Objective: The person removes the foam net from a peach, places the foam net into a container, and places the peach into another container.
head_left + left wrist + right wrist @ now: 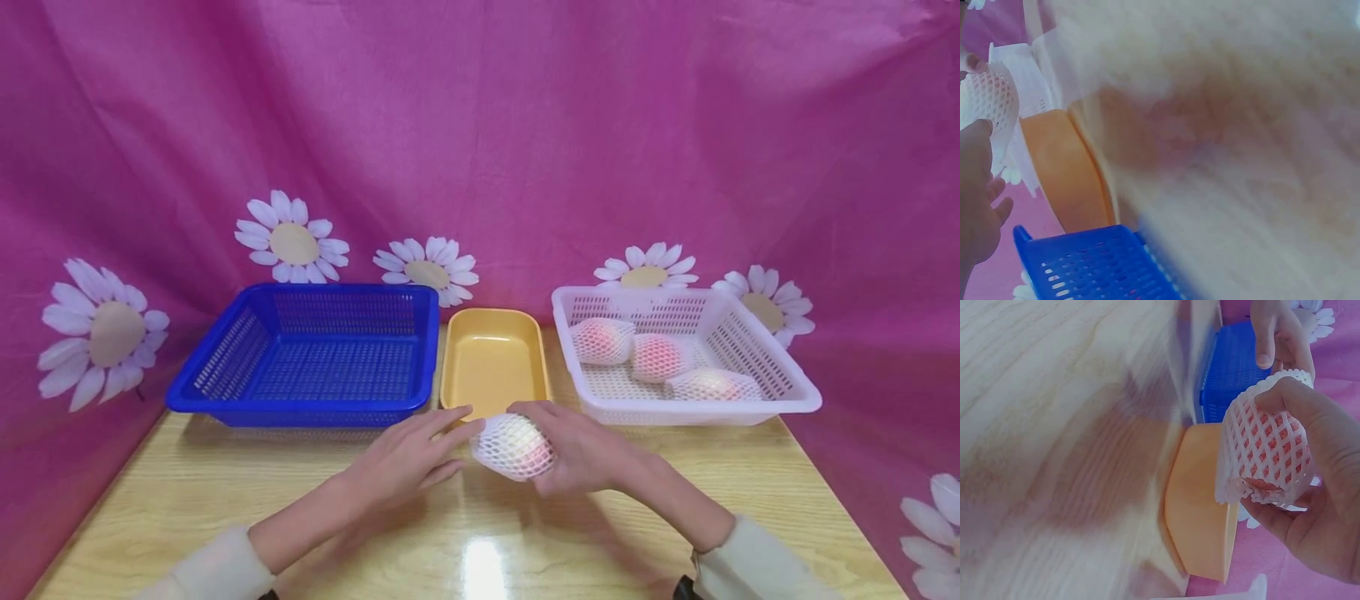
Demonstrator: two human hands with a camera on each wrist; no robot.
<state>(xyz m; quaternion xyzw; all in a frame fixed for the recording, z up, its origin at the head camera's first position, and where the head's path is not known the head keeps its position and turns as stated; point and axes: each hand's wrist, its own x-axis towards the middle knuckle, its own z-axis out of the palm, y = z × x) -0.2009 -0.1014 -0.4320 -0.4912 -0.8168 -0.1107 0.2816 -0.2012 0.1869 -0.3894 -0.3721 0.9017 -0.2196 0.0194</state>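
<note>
pink-and-cream round fruit in white foam netting (513,447) is at near end of yellow rectangular tray (495,367); right hand (573,450) grips it. left hand (408,454), fingers extended, holds nothing, just beside.

Rm along tbl (423,546) front; blue bskt (300,407), yel. tray (495,367) & wht bskt (697,407) block rear.

A magenta cloth (480,150) printed with white daisies (294,243) hangs behind a wooden table (405,550)
</note>
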